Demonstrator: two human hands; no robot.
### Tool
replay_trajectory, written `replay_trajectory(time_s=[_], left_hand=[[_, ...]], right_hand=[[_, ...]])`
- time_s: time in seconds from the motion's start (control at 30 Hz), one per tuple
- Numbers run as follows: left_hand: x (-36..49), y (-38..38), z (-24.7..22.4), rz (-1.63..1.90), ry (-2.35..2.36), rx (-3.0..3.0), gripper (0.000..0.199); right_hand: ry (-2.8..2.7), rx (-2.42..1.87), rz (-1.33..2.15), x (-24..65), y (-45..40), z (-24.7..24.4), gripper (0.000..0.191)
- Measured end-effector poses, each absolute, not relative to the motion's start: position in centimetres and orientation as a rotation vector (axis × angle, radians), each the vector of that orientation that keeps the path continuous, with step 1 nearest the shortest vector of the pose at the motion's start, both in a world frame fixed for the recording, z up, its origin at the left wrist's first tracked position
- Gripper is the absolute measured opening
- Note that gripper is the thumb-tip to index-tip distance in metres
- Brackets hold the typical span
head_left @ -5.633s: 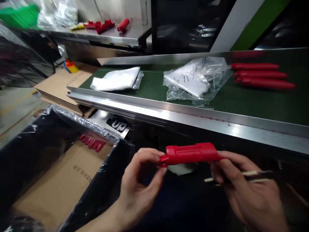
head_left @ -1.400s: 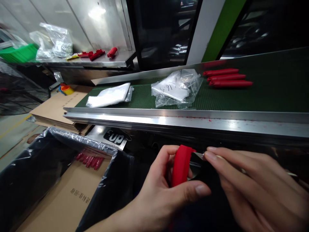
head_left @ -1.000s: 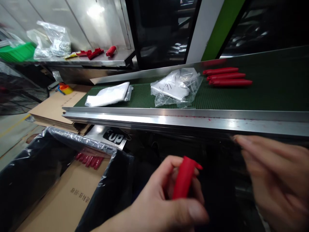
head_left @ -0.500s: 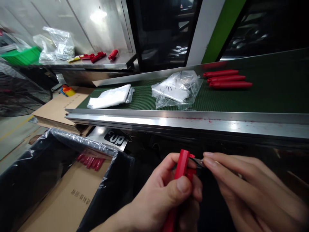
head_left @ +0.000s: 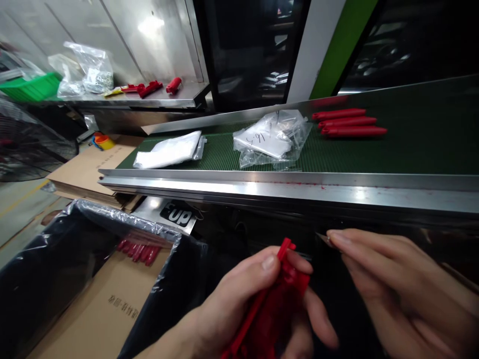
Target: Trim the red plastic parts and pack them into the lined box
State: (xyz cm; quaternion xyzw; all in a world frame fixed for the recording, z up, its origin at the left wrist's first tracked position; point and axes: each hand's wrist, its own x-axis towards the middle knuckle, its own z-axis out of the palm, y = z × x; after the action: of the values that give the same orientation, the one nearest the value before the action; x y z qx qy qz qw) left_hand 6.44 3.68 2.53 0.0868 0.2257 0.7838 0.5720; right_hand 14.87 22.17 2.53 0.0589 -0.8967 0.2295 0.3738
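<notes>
At the bottom centre, my left hand (head_left: 250, 294) holds a red plastic part (head_left: 273, 304), its narrow upper end sticking out past the thumb. The lower end of the part runs out of the frame. To its right, my right hand (head_left: 404, 284) pinches a small thin metal blade (head_left: 325, 240) between thumb and fingertips, with its tip toward the red part but apart from it. Beyond the hands, several red handle-shaped pieces (head_left: 354, 131) lie on the green ribbed conveyor belt (head_left: 422, 144).
A metal rail (head_left: 262, 187) edges the belt. Two plastic bags (head_left: 271, 139) (head_left: 168, 149) lie on it. At lower left stands a black-lined box (head_left: 164, 279) with cardboard and red pieces inside. Behind are a steel shelf (head_left: 149, 102), green basket (head_left: 32, 87) and fan (head_left: 30, 144).
My left hand has turned the red part, showing its more open side, and its fingers have spread. My right hand has drawn the blade to the right, away from the part.
</notes>
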Motion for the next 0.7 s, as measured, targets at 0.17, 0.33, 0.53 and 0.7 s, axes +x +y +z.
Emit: replay_trajectory(time_s=[0.17,0.33,0.53,0.7], left_hand=[[5.7,3.4,1.3,1.644,0.51,0.019,0.053],[5.3,3.0,0.1,1.561,0.452,-0.029,0.055],[5.4,3.0,0.7,1.558,0.409,-0.115,0.049],[5.0,3.1,1.3,1.529,0.413,-0.052,0.052]], right_hand=[[-2.387,0.447,0.562,15.1,23.0,2.7,0.049],[-2.446,0.487,0.545,15.1,23.2,2.8,0.055],[-2.467,0.401,0.606,15.5,22.7,2.5,0.053],[-2.443,0.372,0.61,15.4,22.3,2.6,0.057]])
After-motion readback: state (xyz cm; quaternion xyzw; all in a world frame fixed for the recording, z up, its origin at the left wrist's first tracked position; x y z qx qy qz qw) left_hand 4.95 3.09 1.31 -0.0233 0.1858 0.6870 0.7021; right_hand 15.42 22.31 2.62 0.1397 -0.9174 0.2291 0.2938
